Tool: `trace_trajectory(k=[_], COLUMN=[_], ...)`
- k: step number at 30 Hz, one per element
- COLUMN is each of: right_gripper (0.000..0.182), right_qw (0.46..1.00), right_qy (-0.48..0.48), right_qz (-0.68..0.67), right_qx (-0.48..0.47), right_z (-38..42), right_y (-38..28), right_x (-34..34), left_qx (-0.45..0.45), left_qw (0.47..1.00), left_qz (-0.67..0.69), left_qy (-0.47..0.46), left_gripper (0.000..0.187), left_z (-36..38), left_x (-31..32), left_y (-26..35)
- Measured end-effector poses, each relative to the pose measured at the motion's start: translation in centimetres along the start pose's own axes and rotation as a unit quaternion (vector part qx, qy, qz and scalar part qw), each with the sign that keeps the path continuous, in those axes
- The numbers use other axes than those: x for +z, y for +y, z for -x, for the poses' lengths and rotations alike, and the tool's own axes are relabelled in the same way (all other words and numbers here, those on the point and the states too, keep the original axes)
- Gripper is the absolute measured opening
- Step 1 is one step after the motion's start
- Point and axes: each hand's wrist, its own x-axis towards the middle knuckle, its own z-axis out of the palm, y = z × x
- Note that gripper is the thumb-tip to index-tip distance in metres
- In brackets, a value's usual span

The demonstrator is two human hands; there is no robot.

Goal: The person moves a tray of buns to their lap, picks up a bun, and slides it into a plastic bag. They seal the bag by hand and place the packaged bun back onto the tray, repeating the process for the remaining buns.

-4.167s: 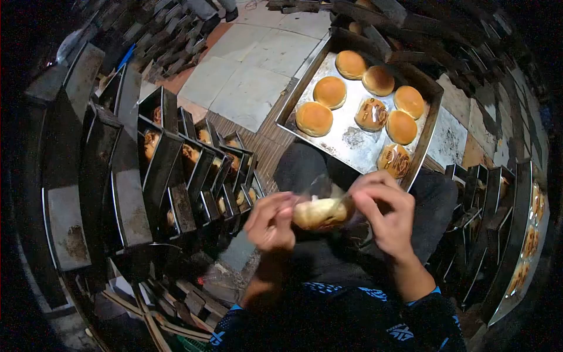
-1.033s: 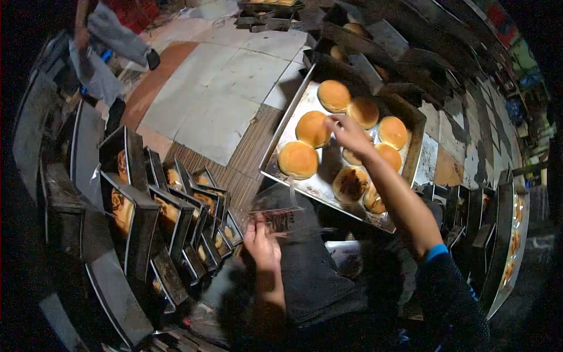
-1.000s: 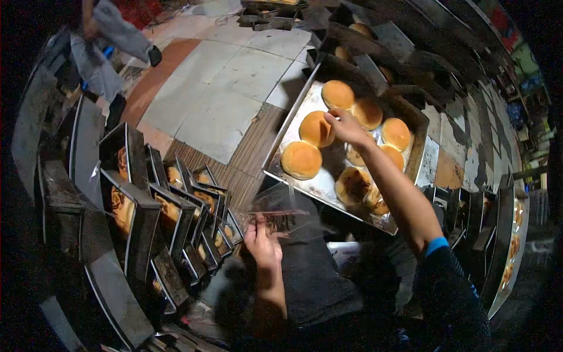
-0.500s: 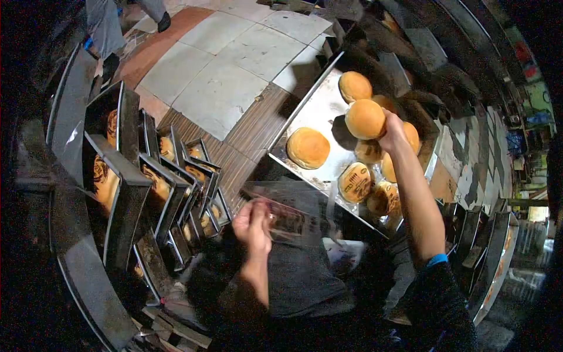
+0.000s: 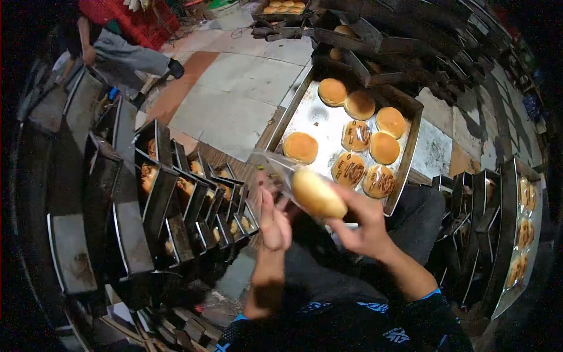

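A round golden bun point(image 5: 318, 195) is gripped in my right hand point(image 5: 365, 226), tilted on its side in front of me. Its left end meets the mouth of a clear plastic bag point(image 5: 280, 166), blurred by motion. My left hand point(image 5: 274, 220) pinches the bag from the left side. Beyond them lies a metal tray point(image 5: 302, 117) with several bare buns, such as the one point(image 5: 300, 147) at its left. Bagged buns with dark print, one of them point(image 5: 348, 169) near the front edge, rest on the same tray.
Stacked metal pans point(image 5: 170, 193) holding printed, bagged buns stand at left. More pans point(image 5: 509, 240) line the right. A person's leg point(image 5: 135, 56) shows at upper left on the tiled floor point(image 5: 234, 88). Another tray of buns point(image 5: 284, 8) sits at the back.
My right hand has brought the bun from over the tray back toward my left hand, up to the bag. The bag has risen, and the view has shifted.
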Motion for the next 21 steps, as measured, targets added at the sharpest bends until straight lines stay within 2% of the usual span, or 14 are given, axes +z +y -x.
trace_trajectory(k=[1,2,4,5,6,8,9,10,12,13,16,18,20,21], right_gripper=[0.054,0.057,0.056,0.052,0.048,0.044,0.044,0.043,0.044,0.044,0.051,0.055,0.052,0.049], right_qw=[0.998,0.992,0.989,0.985,0.980,0.976,0.962,0.947,0.942,0.941,0.970,0.972,0.973,0.969], right_qy=[-0.008,-0.017,-0.035,-0.021,-0.006,0.018,0.022,0.026,0.018,0.011,-0.007,-0.045,-0.092,-0.140], right_qz=[0.009,0.018,0.036,0.042,0.050,0.040,0.065,0.089,0.100,0.131,0.157,0.201,0.159,0.121], right_qx=[-0.060,-0.120,-0.138,-0.166,-0.194,-0.213,-0.263,-0.309,-0.321,-0.311,-0.186,-0.113,-0.137,-0.161], right_z=[0.1,0.2,1.1,1.3,1.4,1.8,1.9,2.1,2.3,2.0,1.1,1.4,3.3,4.0], right_y=[-0.9,-1.5,-2.0,-2.3,-2.5,-3.5,-3.6,-3.7,-4.0,-4.2,-5.4,-6.1,-4.6,-3.7], right_x=[0.3,0.7,1.1,1.0,0.8,-0.4,-0.8,-1.0,-1.0,-0.8,0.1,0.3,0.7,0.5], left_qx=[-0.058,-0.038,-0.012,-0.002,0.000,0.167,0.160,0.119,0.129,0.135,0.142,0.040,-0.056,-0.069], left_qw=[0.996,0.991,0.948,0.986,0.986,0.984,0.983,0.979,0.940,0.941,0.985,0.997,0.980,0.975], left_qz=[0.060,0.092,0.240,0.125,0.119,-0.001,-0.013,0.122,0.205,0.197,-0.075,0.064,0.174,0.204], left_qy=[-0.040,-0.084,-0.209,-0.110,-0.113,-0.060,-0.091,-0.111,-0.241,-0.242,-0.070,0.026,-0.082,0.054], left_gripper=[0.066,0.069,0.069,0.077,0.077,0.085,0.095,0.094,0.091,0.085,0.070,0.053,0.054,0.057], left_z=[1.2,1.8,1.1,1.9,3.3,6.7,7.8,8.0,5.7,5.4,5.7,4.1,2.0,2.0], left_x=[2.2,3.6,4.3,4.9,6.3,8.3,7.5,5.3,7.9,7.0,6.6,5.7,2.6,3.8], left_y=[1.1,1.8,2.7,3.4,3.7,3.4,3.6,4.2,6.9,6.3,2.2,1.3,2.1,3.3])
